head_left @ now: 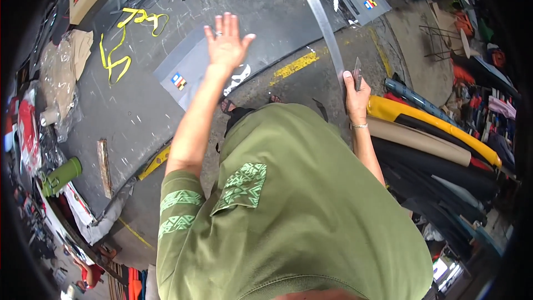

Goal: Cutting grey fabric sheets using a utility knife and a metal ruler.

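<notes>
My left hand [226, 44] reaches forward with its fingers spread, holding nothing. It is over a grey sheet [191, 58] that carries a small coloured patch [179, 81] and lies on the large dark work surface [266, 0]. Whether the palm touches the sheet, I cannot tell. Off to the right, my right hand [358, 100] is closed round a long flat metal straightedge [322, 11], which runs up past the top of the view. The same hand holds a knife [357, 72] with its blade pointing up.
A crumpled yellow strap [119, 58] and a wooden stick [104, 166] lie on the work surface at left. Another grey sheet [355, 0] is at the far right. Rolls of material, one yellow [433, 125] and one tan [422, 141], sit beside my right arm. A green cylinder [62, 176] is at lower left.
</notes>
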### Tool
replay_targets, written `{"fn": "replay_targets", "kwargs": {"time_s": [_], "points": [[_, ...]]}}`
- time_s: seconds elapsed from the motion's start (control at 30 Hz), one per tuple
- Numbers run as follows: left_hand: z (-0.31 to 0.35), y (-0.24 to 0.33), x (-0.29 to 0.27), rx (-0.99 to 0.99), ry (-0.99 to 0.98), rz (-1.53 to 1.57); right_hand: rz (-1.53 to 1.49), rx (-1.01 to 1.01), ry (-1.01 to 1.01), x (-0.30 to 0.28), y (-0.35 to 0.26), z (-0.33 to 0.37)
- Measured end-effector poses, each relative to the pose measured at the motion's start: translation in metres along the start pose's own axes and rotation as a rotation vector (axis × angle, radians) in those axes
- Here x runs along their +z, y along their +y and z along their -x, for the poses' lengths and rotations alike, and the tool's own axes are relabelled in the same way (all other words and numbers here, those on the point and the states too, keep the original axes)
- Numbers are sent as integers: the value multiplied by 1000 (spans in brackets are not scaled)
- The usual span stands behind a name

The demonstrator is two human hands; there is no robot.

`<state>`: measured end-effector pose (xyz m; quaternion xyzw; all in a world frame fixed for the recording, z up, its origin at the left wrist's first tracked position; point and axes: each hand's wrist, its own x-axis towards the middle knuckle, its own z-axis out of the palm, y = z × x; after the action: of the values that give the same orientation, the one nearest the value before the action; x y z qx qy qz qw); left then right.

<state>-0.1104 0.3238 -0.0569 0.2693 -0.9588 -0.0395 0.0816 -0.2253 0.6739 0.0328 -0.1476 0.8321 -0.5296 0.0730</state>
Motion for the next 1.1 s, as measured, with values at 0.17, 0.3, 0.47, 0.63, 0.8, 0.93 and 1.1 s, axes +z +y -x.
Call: {"fn": "replay_targets", "kwargs": {"time_s": [0.17, 0.3, 0.47, 0.63, 0.8, 0.93, 1.1], "points": [[38, 157, -36, 698, -267, 394, -55, -1, -35, -14, 16, -8], [31, 182, -46, 669, -225, 833, -33, 2, -137, -28, 38, -17], [32, 65, -67, 109, 67, 631, 48, -39, -243, -48, 58, -11], [106, -64, -73, -389, 27, 187, 129, 10, -447, -71, 104, -16], [133, -50, -77, -454, -19, -126, 187, 123, -518, -62, 90, -36], [105, -5, -70, -374, 17, -129, 188, 29, -362, -27, 62, -56], [86, 35, -67, -377, -6, 26, 123, 126, -419, -12, 71, -68]]}}
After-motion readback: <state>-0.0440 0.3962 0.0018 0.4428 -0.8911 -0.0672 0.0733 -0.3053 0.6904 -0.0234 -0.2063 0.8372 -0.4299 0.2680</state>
